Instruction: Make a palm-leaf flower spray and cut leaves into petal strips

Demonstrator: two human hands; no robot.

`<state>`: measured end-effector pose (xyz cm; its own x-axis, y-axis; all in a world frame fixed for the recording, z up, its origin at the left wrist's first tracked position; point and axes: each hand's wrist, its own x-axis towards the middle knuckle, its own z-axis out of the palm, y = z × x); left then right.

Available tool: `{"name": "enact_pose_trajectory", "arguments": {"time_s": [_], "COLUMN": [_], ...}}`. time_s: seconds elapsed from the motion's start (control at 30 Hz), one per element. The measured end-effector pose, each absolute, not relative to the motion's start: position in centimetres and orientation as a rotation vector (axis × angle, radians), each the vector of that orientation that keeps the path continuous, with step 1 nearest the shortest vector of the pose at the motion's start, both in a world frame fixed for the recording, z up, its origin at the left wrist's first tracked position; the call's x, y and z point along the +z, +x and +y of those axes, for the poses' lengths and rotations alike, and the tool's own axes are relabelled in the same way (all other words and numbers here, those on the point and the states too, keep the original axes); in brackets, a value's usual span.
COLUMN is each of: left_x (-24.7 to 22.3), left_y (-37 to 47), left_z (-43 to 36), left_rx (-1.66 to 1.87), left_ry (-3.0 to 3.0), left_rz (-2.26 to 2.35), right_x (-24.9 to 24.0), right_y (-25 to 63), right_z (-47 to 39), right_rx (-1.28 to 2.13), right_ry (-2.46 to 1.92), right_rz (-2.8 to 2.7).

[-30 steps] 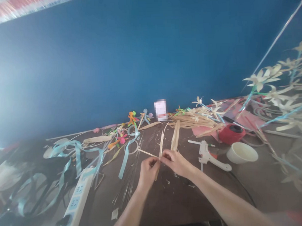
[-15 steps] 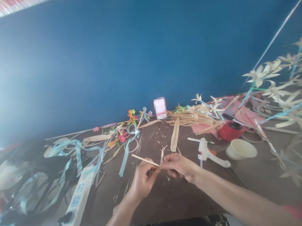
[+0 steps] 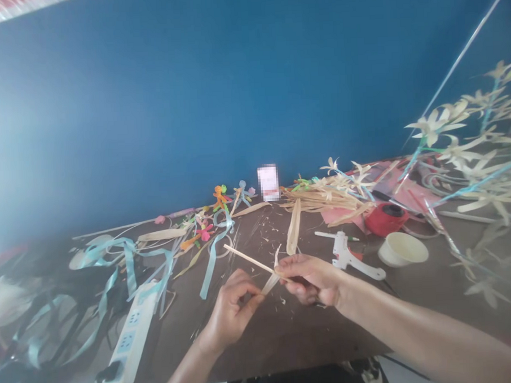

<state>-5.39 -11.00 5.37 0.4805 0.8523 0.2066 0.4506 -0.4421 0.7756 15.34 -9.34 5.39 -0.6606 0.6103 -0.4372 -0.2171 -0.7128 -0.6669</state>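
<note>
My right hand (image 3: 308,277) is closed round a thin pale wooden stick (image 3: 247,258), which points up and to the left. A pale strip of dried husk (image 3: 271,283) crosses the stick at the right fingertips, and its upper tip shows above them. Between thumb and fingers, my left hand (image 3: 236,305) pinches the strip's lower left end. Something dark shows under the right palm; I cannot make out what it is. Beyond the hands, a longer piece of dried husk (image 3: 294,226) lies on the brown table (image 3: 321,332).
On the right are a white glue gun (image 3: 351,257), a cream cup (image 3: 402,249), a red roll (image 3: 386,218) and pale husk flowers (image 3: 436,126). A power strip (image 3: 132,338) and light blue ribbon (image 3: 131,259) lie left. A blue wall (image 3: 234,91) rises behind.
The stick has passed from my left hand to my right. My left hand has moved down and left, drawing the husk strip out between the hands.
</note>
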Motion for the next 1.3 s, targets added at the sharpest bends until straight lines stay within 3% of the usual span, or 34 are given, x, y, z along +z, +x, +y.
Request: {"name": "enact_pose_trajectory", "arguments": {"time_s": [0.77,1.0,1.3], "left_x": [4.9,1.1,1.0], "left_y": [-7.0,-6.6,-2.0], "left_z": [-10.9,-11.4,-10.3], "left_rx": [0.704,0.922,1.151], "left_ry": [1.969,1.132,0.583], "left_rz": [1.138,1.305,1.034], "right_x": [5.3,4.6,-1.0], "right_y": [17.9,20.5,12.4], "right_z": [-6.7,-4.8,-11.0], "right_rx": [2.264,1.622,1.656], "right_ry": [-0.939,-0.846,-1.057], "right_rz": [-0.788,-0.592,-0.858]}}
